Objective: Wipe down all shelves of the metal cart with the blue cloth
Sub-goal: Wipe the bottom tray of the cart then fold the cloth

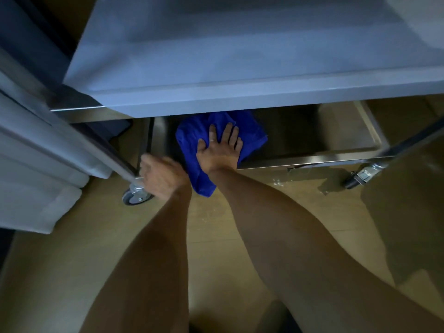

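The metal cart fills the upper view; its upper shelf (240, 56) overhangs the bottom shelf (336, 138). A blue cloth (252, 131) lies on the bottom shelf's left part and droops over its front edge. My right hand (219, 150) presses flat on the cloth with fingers spread. My left hand (161, 176) is blurred at the cart's front left leg (115, 159), low by the corner; its fingers look curled round the leg.
A caster wheel (135, 197) sits under the front left corner and another caster (360, 176) under the front right. White fabric (36, 188) hangs at the left. The wooden floor (216, 236) lies below, with a few light specks near the cart.
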`<state>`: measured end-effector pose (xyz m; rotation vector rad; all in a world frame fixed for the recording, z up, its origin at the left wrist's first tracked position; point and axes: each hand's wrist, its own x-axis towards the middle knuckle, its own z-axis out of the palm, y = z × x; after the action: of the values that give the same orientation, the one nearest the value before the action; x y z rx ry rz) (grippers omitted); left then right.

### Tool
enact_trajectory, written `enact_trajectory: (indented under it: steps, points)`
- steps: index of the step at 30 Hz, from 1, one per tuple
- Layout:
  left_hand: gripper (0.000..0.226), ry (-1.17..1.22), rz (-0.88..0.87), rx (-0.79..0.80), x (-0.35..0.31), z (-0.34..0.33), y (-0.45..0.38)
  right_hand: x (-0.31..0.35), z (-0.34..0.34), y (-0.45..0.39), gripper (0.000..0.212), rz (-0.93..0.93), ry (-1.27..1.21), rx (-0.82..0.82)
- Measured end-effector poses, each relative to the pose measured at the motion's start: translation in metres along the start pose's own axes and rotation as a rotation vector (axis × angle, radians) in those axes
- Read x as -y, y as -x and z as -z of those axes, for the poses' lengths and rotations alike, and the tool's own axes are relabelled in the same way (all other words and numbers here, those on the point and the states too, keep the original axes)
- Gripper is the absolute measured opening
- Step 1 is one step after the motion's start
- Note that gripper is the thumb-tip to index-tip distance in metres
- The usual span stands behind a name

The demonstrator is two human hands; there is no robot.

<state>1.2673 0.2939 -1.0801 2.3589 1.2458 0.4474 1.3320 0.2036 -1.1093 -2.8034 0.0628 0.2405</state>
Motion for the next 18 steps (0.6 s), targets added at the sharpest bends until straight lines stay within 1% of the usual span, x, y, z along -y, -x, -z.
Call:
enact_trajectory:
  steps: [2, 3, 4, 6, 8, 10, 14, 18]
  points:
    - [0.039, -0.093, -0.217, 0.026, -0.020, -0.012, -0.015, -0.003, 0.000, -0.006, 0.064, 0.012, 0.001, -0.003]
    - [0.046, -0.131, -0.263, 0.022, -0.027, -0.020, -0.028, -0.004, 0.000, -0.010, 0.064, 0.019, -0.002, -0.003]
    - [0.053, -0.154, -0.273, 0.041, -0.033, -0.030, -0.039, -0.005, 0.000, -0.016, 0.064, 0.028, -0.003, -0.005]
    - [0.065, -0.179, -0.241, 0.130, -0.031, -0.050, -0.051, -0.009, 0.003, -0.032, 0.063, 0.050, -0.015, -0.013]
    - [0.069, -0.211, -0.216, 0.167, -0.023, -0.066, -0.051, -0.017, 0.006, -0.048, 0.062, 0.051, -0.020, -0.038]
    - [0.067, -0.206, -0.206, 0.171, -0.021, -0.072, -0.050, -0.029, 0.008, -0.061, 0.060, 0.024, -0.017, -0.074]
    - [0.064, -0.225, -0.228, 0.130, -0.019, -0.069, -0.052, -0.063, 0.021, -0.068, 0.060, -0.107, -0.013, -0.117]
    - [0.060, -0.205, -0.237, 0.090, -0.018, -0.066, -0.047, -0.113, 0.039, -0.069, 0.062, -0.329, -0.018, -0.172]
